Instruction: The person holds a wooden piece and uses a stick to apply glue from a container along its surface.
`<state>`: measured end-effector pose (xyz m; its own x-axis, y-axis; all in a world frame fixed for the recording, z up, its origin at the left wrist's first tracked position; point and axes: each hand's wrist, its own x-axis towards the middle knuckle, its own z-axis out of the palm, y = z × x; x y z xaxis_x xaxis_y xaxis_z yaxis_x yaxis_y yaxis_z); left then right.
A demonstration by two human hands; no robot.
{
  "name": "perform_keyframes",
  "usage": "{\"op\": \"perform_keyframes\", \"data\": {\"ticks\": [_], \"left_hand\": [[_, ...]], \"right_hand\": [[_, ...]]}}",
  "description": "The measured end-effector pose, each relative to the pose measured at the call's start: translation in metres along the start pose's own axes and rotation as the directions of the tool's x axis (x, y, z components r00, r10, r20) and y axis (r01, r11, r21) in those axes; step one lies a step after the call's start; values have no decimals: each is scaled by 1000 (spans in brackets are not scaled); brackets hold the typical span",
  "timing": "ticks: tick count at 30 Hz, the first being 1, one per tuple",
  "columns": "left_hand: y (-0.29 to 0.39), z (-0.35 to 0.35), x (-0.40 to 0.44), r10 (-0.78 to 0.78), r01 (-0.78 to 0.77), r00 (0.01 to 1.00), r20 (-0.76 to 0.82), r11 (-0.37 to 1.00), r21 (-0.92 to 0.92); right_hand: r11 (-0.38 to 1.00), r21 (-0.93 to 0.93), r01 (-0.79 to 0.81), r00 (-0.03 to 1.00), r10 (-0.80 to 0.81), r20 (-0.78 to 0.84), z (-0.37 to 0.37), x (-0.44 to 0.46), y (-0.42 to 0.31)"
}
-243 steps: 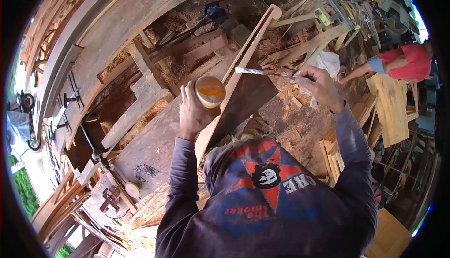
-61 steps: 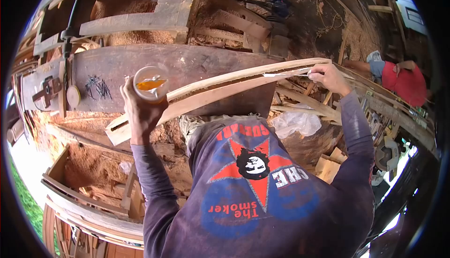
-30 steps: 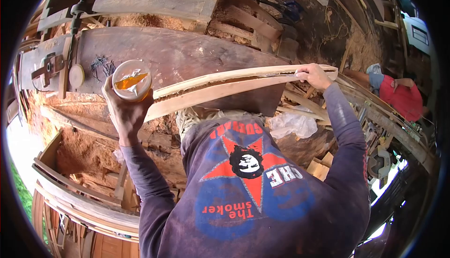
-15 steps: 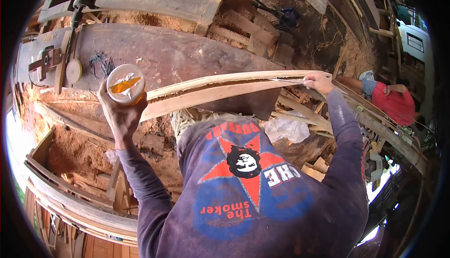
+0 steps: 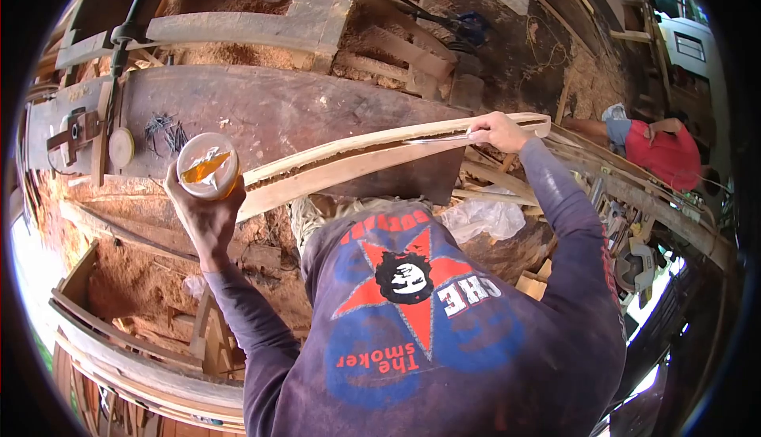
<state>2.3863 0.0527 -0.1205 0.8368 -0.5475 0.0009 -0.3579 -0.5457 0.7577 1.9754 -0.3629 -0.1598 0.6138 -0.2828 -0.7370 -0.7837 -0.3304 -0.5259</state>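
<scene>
My left hand (image 5: 204, 219) is wrapped round a clear jar (image 5: 208, 166) with amber liquid in it, held near the left end of a long curved wooden piece (image 5: 333, 169). A dark, rough-edged gap runs lengthwise along that wood. My right hand (image 5: 501, 132) is closed on a thin, pale, pointed tool (image 5: 440, 140), whose exact kind I cannot make out. The tool lies along the gap, its tip pointing left. Part of the wood's right half passes behind my right hand.
A brown board (image 5: 261, 92) lies beyond the wood, with a bundle of dark wires or nails (image 5: 164, 132) and a round lid (image 5: 120, 147) on it. Sawdust and timber offcuts surround me. A plastic bag (image 5: 483, 219) lies near my lap. A person in red (image 5: 664, 154) is at the right.
My right hand has slid left along the wood, taking the thin tool with it. My left hand still holds the jar. The whole view has shifted slightly.
</scene>
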Motion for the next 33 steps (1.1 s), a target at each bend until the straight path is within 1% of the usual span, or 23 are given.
{"op": "perform_keyframes", "data": {"ticks": [1, 5, 7, 8, 10, 12, 14, 15, 16, 17, 19, 20, 21, 22, 23, 24, 25, 26, 27, 28, 30, 32, 33], "left_hand": [[0, -1, -1, -15, 15, 1000, 0, 1000, -12], [-8, -10, -1, 4, -4, 1000, 17, 1000, 11], [-10, -15, 1, 28, -28, 1000, 9, 999, 30], [-11, -16, 1, 38, -38, 999, 4, 999, 39], [-13, -18, 0, 56, -56, 998, 1, 997, 58], [-13, -17, -1, 39, -39, 999, 6, 998, 46], [-10, -13, -2, 27, -28, 999, 19, 999, 34], [-8, -11, -3, 36, -36, 999, 18, 999, 40], [-6, -10, -4, 44, -45, 999, 15, 998, 48], [-7, -8, -5, 47, -48, 999, 16, 998, 49], [-8, -5, -8, 63, -64, 998, 16, 992, 110], [0, -5, -10, -77, 74, 996, 38, 994, 85], [-13, -1, -15, -92, 100, 994, 60, 982, -160], [-13, 0, -19, -152, 176, 983, 104, 940, -292], [-2, 0, -19, -194, 240, 969, 150, 883, -404], [-14, 5, -18, -167, 212, 977, 135, 852, -479], [-26, 9, -18, -140, 183, 983, 120, 815, -550], [-30, 9, -14, -50, 69, 996, 71, 948, -310], [-34, 7, -9, 41, -40, 999, 20, 998, -38], [-27, 10, -7, 48, -46, 999, 26, 996, -71], [-19, 11, -2, 81, -79, 997, 13, 990, -121], [-9, 13, 1, 113, -108, 993, 22, 979, -171], [-3, 15, 4, 132, -125, 991, 27, 973, -192]], "right_hand": [[999, -25, 28, 999, -29, -29, 1, 0, -5], [1000, 5, 19, 997, -18, -79, 6, 3, -6], [978, -210, -14, 993, -11, -118, 1, -3, 13], [977, -214, -12, 993, -13, -117, -5, -7, 24], [982, -178, -60, 986, 31, -161, -21, -17, 44], [984, -164, -65, 986, 38, -160, -31, -19, 54], [993, -114, -39, 994, 28, -102, -36, -18, 61], [989, -147, -36, 997, 27, -67, -34, -12, 57], [989, -143, -38, 997, 28, -70, -28, -4, 52], [989, -146, 8, 1000, -12, -26, -21, 5, 47], [986, -123, 115, 993, -110, 51, -2, 24, 32], [981, -104, 165, 985, -159, 65, 5, 32, 25], [972, -82, 222, 975, -220, 34, 17, 39, 25], [954, -162, 252, 967, -243, 74, 22, 46, 18], [951, -194, 241, 970, -235, 52, 27, 46, 12], [941, -212, 263, 960, -278, -44, 30, 44, 12], [953, -243, 180, 976, -203, -73, 28, 37, 4], [945, -316, 83, 992, -110, -69, 17, 21, -16], [934, -356, 34, 993, -72, -95, 7, 14, -10], [911, -411, 25, 988, -86, -129, -3, 7, 5], [877, -480, -37, 990, -33, -138, -27, -12, 34], [836, -530, -145, 977, 37, -209, -42, -31, 59], [830, -523, -193, 970, 80, -232, -47, -41, 61]]}}
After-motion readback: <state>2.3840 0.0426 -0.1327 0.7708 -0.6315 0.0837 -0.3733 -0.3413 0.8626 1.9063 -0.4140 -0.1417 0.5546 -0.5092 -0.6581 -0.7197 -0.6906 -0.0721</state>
